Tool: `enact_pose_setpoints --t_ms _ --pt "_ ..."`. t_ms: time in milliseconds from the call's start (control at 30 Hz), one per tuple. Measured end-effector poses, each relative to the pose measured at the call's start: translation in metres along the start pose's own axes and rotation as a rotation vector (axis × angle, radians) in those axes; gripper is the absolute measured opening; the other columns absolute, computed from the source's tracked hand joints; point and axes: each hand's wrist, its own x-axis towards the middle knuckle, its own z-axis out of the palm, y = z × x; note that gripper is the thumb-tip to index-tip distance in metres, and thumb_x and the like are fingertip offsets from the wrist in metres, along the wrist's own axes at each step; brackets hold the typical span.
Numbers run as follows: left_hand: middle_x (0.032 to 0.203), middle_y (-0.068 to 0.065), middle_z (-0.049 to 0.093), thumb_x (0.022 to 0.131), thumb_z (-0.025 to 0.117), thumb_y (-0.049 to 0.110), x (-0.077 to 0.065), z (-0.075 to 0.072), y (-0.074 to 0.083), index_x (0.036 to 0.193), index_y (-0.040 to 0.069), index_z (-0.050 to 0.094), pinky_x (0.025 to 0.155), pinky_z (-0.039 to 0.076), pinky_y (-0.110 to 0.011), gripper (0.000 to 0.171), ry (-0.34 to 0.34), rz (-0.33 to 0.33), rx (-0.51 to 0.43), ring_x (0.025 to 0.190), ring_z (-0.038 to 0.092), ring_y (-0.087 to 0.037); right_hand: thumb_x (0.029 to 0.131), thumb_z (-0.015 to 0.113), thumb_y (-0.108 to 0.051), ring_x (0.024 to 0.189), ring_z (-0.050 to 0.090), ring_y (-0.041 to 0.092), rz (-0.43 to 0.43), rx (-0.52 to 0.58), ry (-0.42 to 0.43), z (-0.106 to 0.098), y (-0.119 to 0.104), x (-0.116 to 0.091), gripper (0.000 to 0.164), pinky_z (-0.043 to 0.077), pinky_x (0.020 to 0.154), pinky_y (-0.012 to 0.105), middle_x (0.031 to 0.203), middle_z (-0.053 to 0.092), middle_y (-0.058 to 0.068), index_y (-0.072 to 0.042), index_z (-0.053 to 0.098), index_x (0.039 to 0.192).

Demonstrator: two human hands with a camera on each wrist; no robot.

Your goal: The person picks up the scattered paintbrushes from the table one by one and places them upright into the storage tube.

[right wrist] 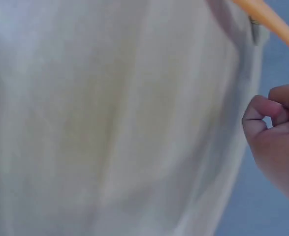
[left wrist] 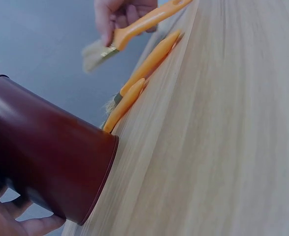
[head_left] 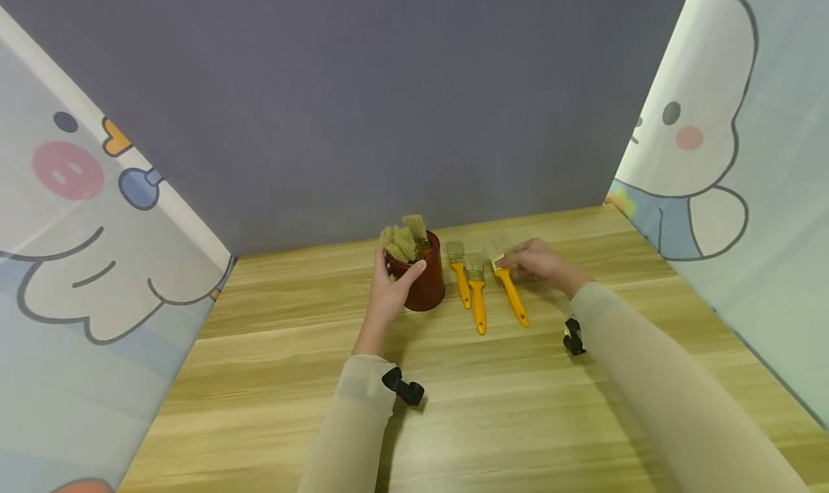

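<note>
At the back middle of the table a dark red cup [head_left: 427,291] stands with several bristle brushes [head_left: 403,244] in it, bristles up. My left hand [head_left: 387,293] grips the cup from its left side, thumb near the rim; fingers [left wrist: 41,225] also show against it in the left wrist view. To the right, my right hand [head_left: 539,260] pinches a paintbrush [head_left: 513,297] near its metal band, the orange handle slanting toward me. In the left wrist view this brush is raised off the table. Two more paintbrushes, one [head_left: 463,286] by the cup and another [head_left: 478,304], lie between.
The light wood table [head_left: 272,378] meets a dark grey panel [head_left: 414,104] right behind the cup. Cartoon-printed cloth [head_left: 65,277] hangs at the left, and similar cloth [head_left: 777,284] at the right. A black bow-shaped strap [head_left: 403,387] sits at the left cuff.
</note>
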Motion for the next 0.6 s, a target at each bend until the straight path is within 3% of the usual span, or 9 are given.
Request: enact_pose_setpoints --t_ms 67,200,467,600 --pt "0.178 -0.003 0.023 0.087 0.081 0.065 -0.001 0.0 -0.001 0.168 0.049 0.01 0.129 0.034 -0.06 0.109 0.0 0.014 -0.005 0.163 0.03 -0.034 0.096 0.08 -0.026 0.049 0.024 0.009 -0.015 -0.008 0.03 -0.003 -0.004 -0.001 0.048 0.031 0.055 0.03 0.049 0.033 -0.011 0.003 0.071 0.133" --pt "0.175 -0.002 0.029 0.086 0.081 0.065 -0.001 0.001 -0.001 0.166 0.052 0.014 0.126 0.037 -0.061 0.105 0.004 0.039 -0.009 0.16 0.036 -0.033 0.095 0.081 -0.03 0.048 0.024 0.008 -0.048 -0.026 0.075 -0.008 -0.015 -0.008 0.058 0.03 0.054 0.029 0.05 0.036 -0.013 0.002 0.066 0.142" --pt "0.175 -0.003 0.028 0.086 0.081 0.065 -0.001 0.002 0.0 0.167 0.051 0.014 0.127 0.036 -0.06 0.106 0.001 0.029 -0.008 0.161 0.033 -0.034 0.095 0.082 -0.036 0.053 0.024 0.009 -0.088 -0.032 0.093 -0.009 -0.04 -0.02 0.059 0.03 0.058 0.029 0.059 0.038 -0.01 -0.003 0.067 0.141" --pt "0.175 -0.002 0.028 0.086 0.082 0.065 -0.001 0.002 -0.001 0.166 0.051 0.014 0.127 0.036 -0.061 0.106 0.0 0.032 -0.019 0.161 0.033 -0.034 0.095 0.082 -0.038 0.056 0.027 0.009 -0.119 -0.051 0.117 -0.007 -0.053 -0.02 0.057 0.036 0.064 0.03 0.095 0.065 -0.001 -0.005 0.069 0.14"
